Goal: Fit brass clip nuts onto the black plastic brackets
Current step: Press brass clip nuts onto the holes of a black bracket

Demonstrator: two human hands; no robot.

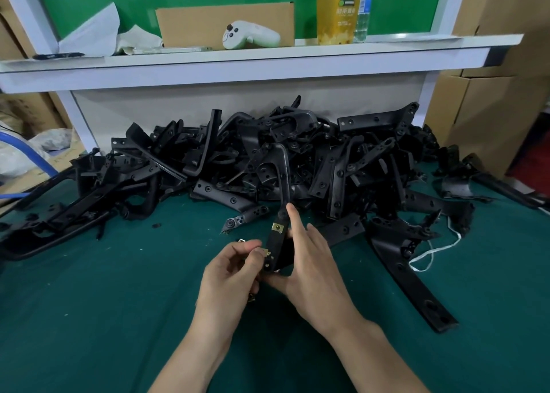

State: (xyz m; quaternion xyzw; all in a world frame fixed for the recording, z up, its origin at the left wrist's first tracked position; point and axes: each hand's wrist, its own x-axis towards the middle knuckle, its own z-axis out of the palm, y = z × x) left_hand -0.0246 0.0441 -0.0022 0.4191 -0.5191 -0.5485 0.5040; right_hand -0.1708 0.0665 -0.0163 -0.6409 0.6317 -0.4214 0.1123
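A long black plastic bracket [281, 208] stands tilted up over the green table, its top leaning on the pile. My right hand [312, 270] holds its lower end, thumb underneath and forefinger stretched up along its edge. One brass clip nut [278, 227] sits on the bracket's middle. My left hand [230, 276] pinches a second brass clip nut [265, 253] against the bracket's lower left edge. More brass pieces peek out under my left palm [252, 298].
A big heap of black brackets [268, 160] fills the back of the green table [104, 303]. A long bracket [416, 282] and white string [428, 255] lie to the right. A loose clip nut [241, 240] lies by my left hand. A white shelf [238, 62] runs overhead.
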